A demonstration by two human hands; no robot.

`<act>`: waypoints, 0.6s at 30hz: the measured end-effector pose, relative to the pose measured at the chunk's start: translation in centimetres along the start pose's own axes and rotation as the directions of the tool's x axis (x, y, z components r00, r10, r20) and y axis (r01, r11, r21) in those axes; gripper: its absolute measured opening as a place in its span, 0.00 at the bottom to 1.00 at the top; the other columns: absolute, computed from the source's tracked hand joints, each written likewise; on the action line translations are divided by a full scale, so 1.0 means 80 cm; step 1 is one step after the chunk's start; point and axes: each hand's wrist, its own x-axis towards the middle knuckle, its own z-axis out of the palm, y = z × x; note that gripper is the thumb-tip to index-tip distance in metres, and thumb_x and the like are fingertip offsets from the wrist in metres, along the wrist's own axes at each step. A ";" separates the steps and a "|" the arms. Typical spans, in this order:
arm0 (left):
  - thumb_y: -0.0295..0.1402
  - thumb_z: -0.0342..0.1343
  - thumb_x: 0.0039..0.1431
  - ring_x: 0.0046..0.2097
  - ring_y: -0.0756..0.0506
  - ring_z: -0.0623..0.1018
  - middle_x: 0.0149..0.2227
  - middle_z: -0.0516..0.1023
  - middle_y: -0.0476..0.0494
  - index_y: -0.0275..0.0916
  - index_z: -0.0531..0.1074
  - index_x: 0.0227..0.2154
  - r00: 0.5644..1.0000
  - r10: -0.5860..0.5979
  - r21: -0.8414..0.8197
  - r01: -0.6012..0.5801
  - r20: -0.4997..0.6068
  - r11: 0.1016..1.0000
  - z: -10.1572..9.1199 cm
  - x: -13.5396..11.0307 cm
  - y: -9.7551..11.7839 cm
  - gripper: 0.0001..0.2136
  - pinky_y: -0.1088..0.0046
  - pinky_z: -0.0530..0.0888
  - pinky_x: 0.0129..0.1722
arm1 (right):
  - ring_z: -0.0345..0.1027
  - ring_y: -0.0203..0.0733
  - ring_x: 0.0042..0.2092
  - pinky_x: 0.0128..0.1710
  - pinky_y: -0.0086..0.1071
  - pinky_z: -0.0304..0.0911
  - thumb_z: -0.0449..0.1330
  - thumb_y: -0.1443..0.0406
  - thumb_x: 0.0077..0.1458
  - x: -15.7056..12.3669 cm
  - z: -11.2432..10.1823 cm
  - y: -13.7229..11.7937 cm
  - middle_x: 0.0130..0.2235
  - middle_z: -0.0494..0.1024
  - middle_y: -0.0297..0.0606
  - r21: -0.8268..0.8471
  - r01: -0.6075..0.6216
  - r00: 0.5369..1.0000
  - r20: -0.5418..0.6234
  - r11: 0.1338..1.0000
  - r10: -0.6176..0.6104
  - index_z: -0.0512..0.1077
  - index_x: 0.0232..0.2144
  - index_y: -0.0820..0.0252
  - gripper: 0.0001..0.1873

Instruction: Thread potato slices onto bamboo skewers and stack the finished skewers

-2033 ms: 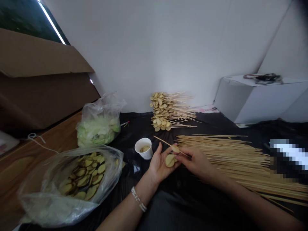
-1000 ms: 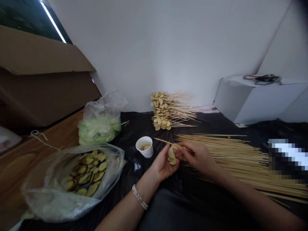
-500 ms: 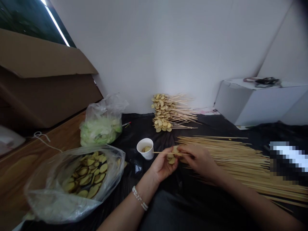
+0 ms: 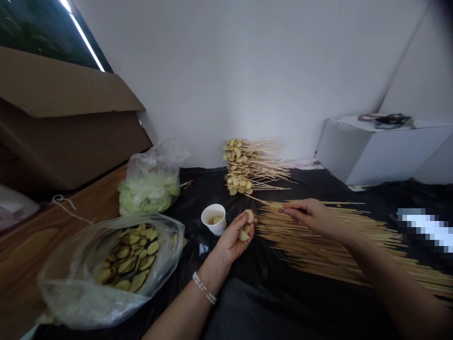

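Observation:
My left hand (image 4: 233,238) is closed around a few potato slices (image 4: 244,232), which show between thumb and fingers. Over the loose sticks, my right hand (image 4: 307,215) pinches a bamboo skewer (image 4: 255,198) whose thin end points left and away from me. A pale potato slice (image 4: 274,205) appears to be on that skewer, close to my fingertips. Just left of my left hand stands a white paper cup (image 4: 213,219) with some slices inside. Beyond both hands lies a pile of potato skewers (image 4: 240,165), slices to the left and sticks to the right.
Many bare bamboo skewers (image 4: 318,250) spread across the black plastic covering (image 4: 255,302). An open clear bag (image 4: 88,302) of potato slices lies at front left, with a bag of pale green vegetable (image 4: 148,189) behind it. A cardboard box (image 4: 71,146) and white box (image 4: 382,156) flank the wall.
My right hand has moved right and away from my left hand, carrying the skewer clear of it. The left hand keeps its potato slices and has shifted slightly left.

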 end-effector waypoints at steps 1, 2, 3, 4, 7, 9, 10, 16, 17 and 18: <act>0.23 0.56 0.56 0.34 0.49 0.79 0.35 0.77 0.42 0.34 0.72 0.37 1.000 0.004 -0.003 -0.004 0.003 1.000 -0.001 0.001 0.000 0.05 0.82 0.75 0.27 | 0.64 0.37 0.27 0.28 0.29 0.57 0.49 0.53 0.60 -0.001 -0.004 0.000 0.23 0.73 0.34 -0.017 0.004 0.999 0.036 1.000 -0.003 0.76 0.33 0.60 0.21; 0.22 0.56 0.56 0.33 0.50 0.79 0.35 0.77 0.43 0.33 0.72 0.36 1.000 0.008 -0.005 -0.008 0.005 1.000 -0.002 0.002 0.000 0.05 0.82 0.75 0.27 | 0.64 0.37 0.27 0.28 0.29 0.56 0.49 0.53 0.60 -0.003 -0.007 0.000 0.23 0.73 0.34 -0.032 0.007 0.998 0.061 0.999 -0.005 0.76 0.33 0.59 0.21; 0.22 0.56 0.56 0.33 0.50 0.79 0.35 0.77 0.43 0.33 0.72 0.36 1.000 0.011 -0.006 -0.011 0.004 1.000 -0.002 0.003 -0.001 0.05 0.82 0.75 0.26 | 0.64 0.37 0.27 0.28 0.29 0.56 0.49 0.53 0.60 -0.004 -0.009 0.000 0.24 0.74 0.34 -0.045 0.010 0.997 0.075 0.999 -0.007 0.77 0.34 0.59 0.21; 0.22 0.56 0.56 0.32 0.50 0.79 0.34 0.77 0.43 0.33 0.72 0.35 1.000 0.013 -0.006 -0.013 -0.001 1.000 -0.002 0.003 -0.001 0.05 0.82 0.75 0.26 | 0.64 0.37 0.28 0.28 0.29 0.56 0.50 0.54 0.60 -0.005 -0.011 -0.001 0.25 0.75 0.35 -0.057 0.013 0.996 0.086 0.998 -0.008 0.77 0.34 0.59 0.20; 0.21 0.56 0.56 0.32 0.51 0.78 0.33 0.76 0.44 0.33 0.72 0.34 1.000 0.018 -0.007 -0.018 -0.020 1.000 -0.002 0.004 -0.002 0.04 0.83 0.75 0.26 | 0.65 0.37 0.29 0.29 0.29 0.56 0.50 0.57 0.59 -0.006 -0.016 -0.001 0.29 0.77 0.35 -0.086 0.015 0.993 0.118 0.996 -0.005 0.77 0.32 0.58 0.17; 0.21 0.57 0.56 0.31 0.51 0.78 0.33 0.76 0.44 0.33 0.72 0.34 0.999 0.023 -0.016 -0.024 -0.024 1.000 -0.002 0.005 -0.002 0.04 0.83 0.75 0.26 | 0.66 0.37 0.29 0.29 0.29 0.56 0.50 0.59 0.58 -0.007 -0.018 0.000 0.29 0.78 0.35 -0.108 0.014 0.993 0.119 0.994 -0.001 0.77 0.33 0.58 0.16; 0.22 0.57 0.55 0.31 0.52 0.78 0.33 0.76 0.44 0.33 0.72 0.35 0.999 0.029 -0.023 -0.030 -0.027 0.999 -0.002 0.005 -0.001 0.04 0.83 0.75 0.26 | 0.66 0.37 0.29 0.28 0.29 0.56 0.51 0.60 0.58 -0.008 -0.019 0.002 0.29 0.78 0.34 -0.118 0.011 0.993 0.116 0.993 0.003 0.77 0.35 0.57 0.16; 0.22 0.57 0.55 0.29 0.51 0.78 0.31 0.75 0.46 0.34 0.71 0.35 0.994 0.077 -0.050 -0.081 -0.078 0.995 -0.001 0.007 0.001 0.05 0.83 0.74 0.23 | 0.67 0.38 0.28 0.28 0.29 0.56 0.51 0.61 0.56 -0.010 -0.023 0.011 0.29 0.79 0.34 -0.180 -0.014 0.992 0.117 0.984 0.036 0.78 0.37 0.56 0.16; 0.22 0.57 0.55 0.29 0.51 0.78 0.30 0.75 0.46 0.34 0.71 0.35 0.993 0.081 -0.050 -0.086 -0.087 0.995 -0.001 0.007 0.002 0.05 0.83 0.74 0.23 | 0.67 0.38 0.28 0.28 0.29 0.56 0.51 0.61 0.56 -0.009 -0.022 0.011 0.29 0.79 0.34 -0.187 -0.014 0.992 0.119 0.982 0.037 0.79 0.37 0.57 0.17; 0.22 0.57 0.55 0.29 0.51 0.78 0.30 0.75 0.46 0.34 0.71 0.34 0.992 0.084 -0.048 -0.089 -0.094 0.995 -0.001 0.007 0.002 0.05 0.83 0.74 0.23 | 0.67 0.38 0.28 0.28 0.29 0.56 0.50 0.62 0.56 -0.009 -0.022 0.011 0.30 0.80 0.34 -0.194 -0.013 0.992 0.121 0.981 0.037 0.79 0.37 0.57 0.17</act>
